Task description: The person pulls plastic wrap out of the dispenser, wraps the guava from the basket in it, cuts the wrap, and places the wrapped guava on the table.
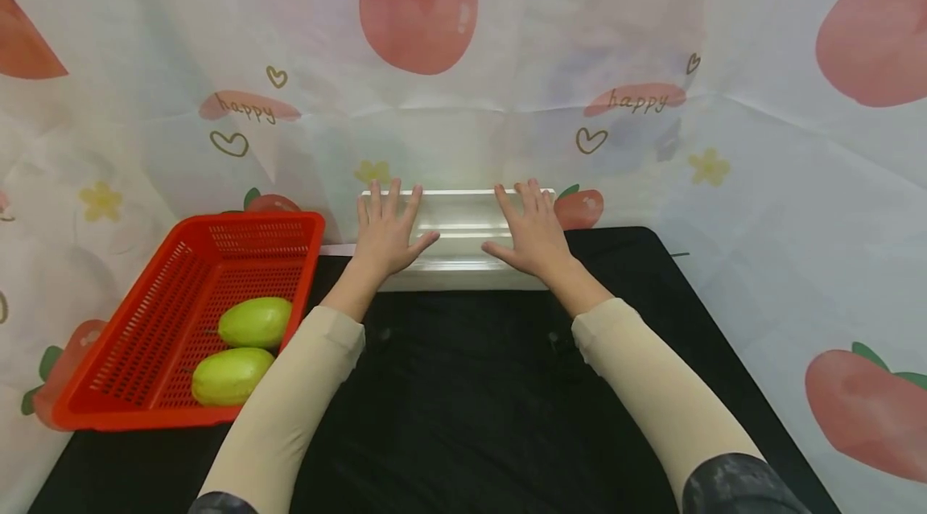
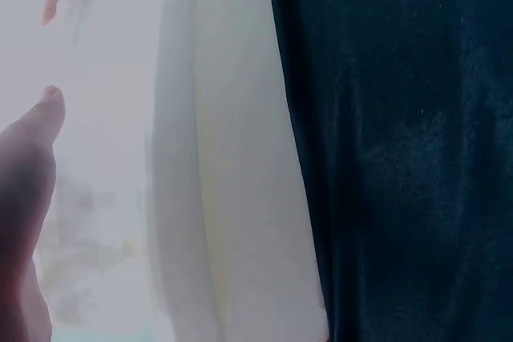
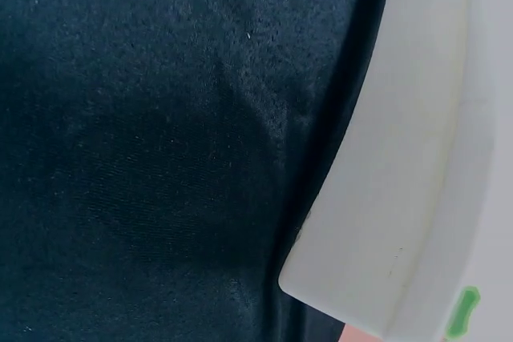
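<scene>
At the back of the black-covered table stands a white stepped rack [image 1: 463, 280] with clear, shiny ledges. My left hand [image 1: 386, 234] is spread over its left part, fingers straight and thumb pointing inward. Over the right part my right hand [image 1: 533, 234] is spread in the same way. Neither holds anything; whether the palms touch the rack cannot be told. In the left wrist view, a thumb [image 2: 42, 122] shows beside the pale rack [image 2: 250, 158]. The right wrist view shows the rack's corner [image 3: 365, 214], with the right hand out of sight.
A red plastic basket [image 1: 190, 226] stands on the left, with two smooth yellow-green oval fruits [image 1: 255, 322] in it. Black cloth [image 1: 471, 401] covers the table between my forearms. Behind the rack hangs a pale curtain [image 1: 463, 136] printed with fruit.
</scene>
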Demonstrator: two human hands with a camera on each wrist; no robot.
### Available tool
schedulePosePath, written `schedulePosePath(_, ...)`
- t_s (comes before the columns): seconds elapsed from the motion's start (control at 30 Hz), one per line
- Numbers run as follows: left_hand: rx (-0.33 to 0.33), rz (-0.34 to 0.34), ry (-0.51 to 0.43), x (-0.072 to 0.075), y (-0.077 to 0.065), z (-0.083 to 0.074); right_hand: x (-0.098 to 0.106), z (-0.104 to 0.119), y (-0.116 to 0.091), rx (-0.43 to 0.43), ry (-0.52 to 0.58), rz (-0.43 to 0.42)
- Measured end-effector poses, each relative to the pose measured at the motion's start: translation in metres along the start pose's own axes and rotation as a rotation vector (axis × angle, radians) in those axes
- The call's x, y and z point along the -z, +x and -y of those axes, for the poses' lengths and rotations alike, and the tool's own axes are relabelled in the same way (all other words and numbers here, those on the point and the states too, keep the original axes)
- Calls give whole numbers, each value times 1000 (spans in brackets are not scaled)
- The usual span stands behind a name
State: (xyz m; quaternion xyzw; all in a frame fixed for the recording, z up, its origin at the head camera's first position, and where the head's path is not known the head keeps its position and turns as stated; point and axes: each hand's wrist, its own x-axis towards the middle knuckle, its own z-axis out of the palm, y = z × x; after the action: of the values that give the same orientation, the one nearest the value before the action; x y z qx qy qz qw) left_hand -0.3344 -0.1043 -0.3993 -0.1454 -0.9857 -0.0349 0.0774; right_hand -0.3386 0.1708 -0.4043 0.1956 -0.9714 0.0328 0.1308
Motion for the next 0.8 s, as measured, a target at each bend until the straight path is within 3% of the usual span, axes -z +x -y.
schedulePosePath(0.33, -8, 77, -9, -9, 20, 5, -6, -2, 14, -34, -44, 93)
schedulePosePath(0.63, 15, 153, -19, -22, 22, 6, -19, -3, 20, -77, -31, 150)
schedulePosePath(0.8, 8, 157, -5, -29, 20, 7, -27, -6, 17, -84, -11, 159)
